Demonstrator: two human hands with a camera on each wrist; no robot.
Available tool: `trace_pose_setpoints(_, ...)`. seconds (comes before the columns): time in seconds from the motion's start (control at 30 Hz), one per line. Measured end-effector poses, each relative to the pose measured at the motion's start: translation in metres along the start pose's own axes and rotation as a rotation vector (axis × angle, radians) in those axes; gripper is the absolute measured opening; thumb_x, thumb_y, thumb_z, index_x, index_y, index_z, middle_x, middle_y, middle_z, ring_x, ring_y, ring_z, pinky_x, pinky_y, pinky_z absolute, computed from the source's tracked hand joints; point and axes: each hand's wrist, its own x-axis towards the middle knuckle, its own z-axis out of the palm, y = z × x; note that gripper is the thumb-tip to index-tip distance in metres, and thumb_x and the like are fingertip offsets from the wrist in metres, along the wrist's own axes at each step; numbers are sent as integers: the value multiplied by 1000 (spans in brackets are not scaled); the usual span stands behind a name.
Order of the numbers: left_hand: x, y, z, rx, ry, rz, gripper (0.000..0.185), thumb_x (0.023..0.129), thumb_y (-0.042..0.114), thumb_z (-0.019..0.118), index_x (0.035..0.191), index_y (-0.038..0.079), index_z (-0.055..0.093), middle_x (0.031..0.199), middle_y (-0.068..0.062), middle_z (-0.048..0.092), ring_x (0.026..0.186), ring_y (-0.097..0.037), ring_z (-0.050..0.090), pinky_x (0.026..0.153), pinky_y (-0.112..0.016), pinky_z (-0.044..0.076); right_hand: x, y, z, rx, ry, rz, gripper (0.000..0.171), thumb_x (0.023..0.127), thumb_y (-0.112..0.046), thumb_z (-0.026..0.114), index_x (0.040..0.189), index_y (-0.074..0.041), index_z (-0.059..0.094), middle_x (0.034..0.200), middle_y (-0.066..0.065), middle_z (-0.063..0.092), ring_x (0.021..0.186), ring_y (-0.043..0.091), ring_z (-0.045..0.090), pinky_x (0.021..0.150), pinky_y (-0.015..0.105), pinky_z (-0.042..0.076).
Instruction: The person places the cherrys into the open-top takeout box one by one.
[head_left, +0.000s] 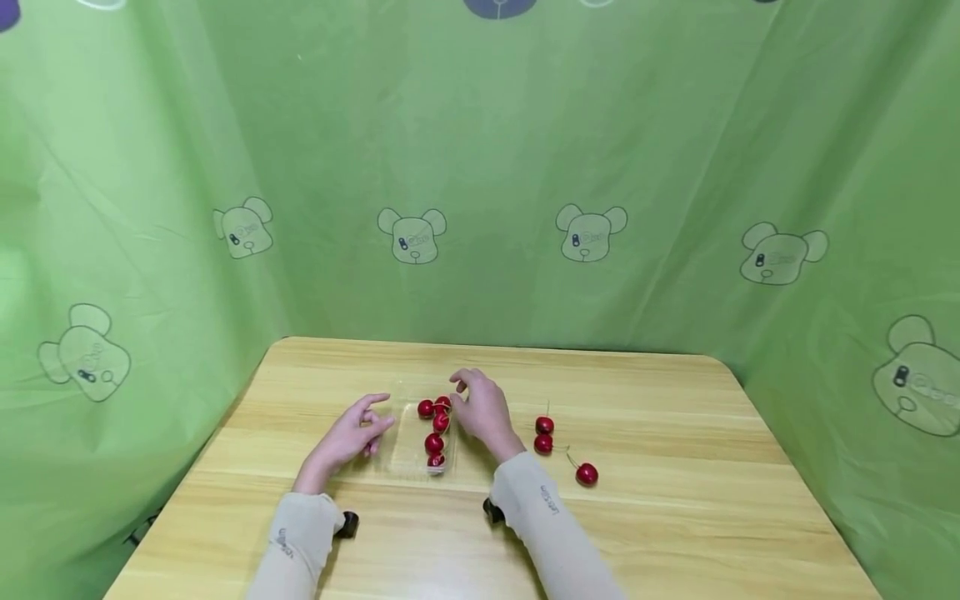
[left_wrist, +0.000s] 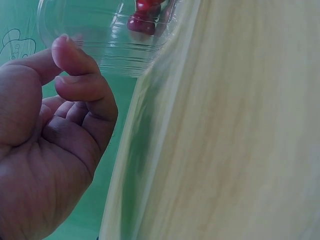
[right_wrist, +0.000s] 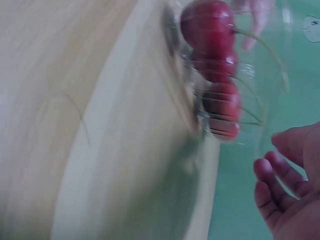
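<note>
A clear plastic box (head_left: 405, 443) sits on the table between my two hands. Several dark red cherries (head_left: 434, 443) with green stems line its right side. At the box's left edge is my left hand (head_left: 348, 437), its fingers loosely bent and nothing in them. In the left wrist view a fingertip (left_wrist: 62, 47) overlaps the box's rim. My right hand (head_left: 486, 410) hovers by the far right corner, also holding nothing; in the right wrist view its fingers (right_wrist: 272, 197) hang relaxed, just apart from the box wall.
Right of the box, two cherries (head_left: 544, 426) lie together on the wooden table (head_left: 675, 483), with a third cherry (head_left: 587, 475) a little nearer. A green curtain (head_left: 495, 292) with mouse-face prints surrounds the table's back and sides.
</note>
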Motion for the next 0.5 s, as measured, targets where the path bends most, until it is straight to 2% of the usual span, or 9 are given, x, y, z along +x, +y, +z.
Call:
trace_pose_setpoints(0.2,0,1,1,-9,-3,-6,67,102,21,67,158,5,35,89,-14,62,59,-13,56,52,-23,49,-8,13,-21,-2,-42,3,24,95,-11,73,118,-9,72,97,3,69,79,14,63,78,35,56)
trace_pose_setpoints(0.5,-1,2,2,-33,-7,-13,65,102,18,66,158,5,34,89,-14,63,59,-13,55,52,-23,48,-22,40,-60,-13,-54,34,19,98,-11,69,116,-7,74,98,2,71,79,14,62,76,35,54)
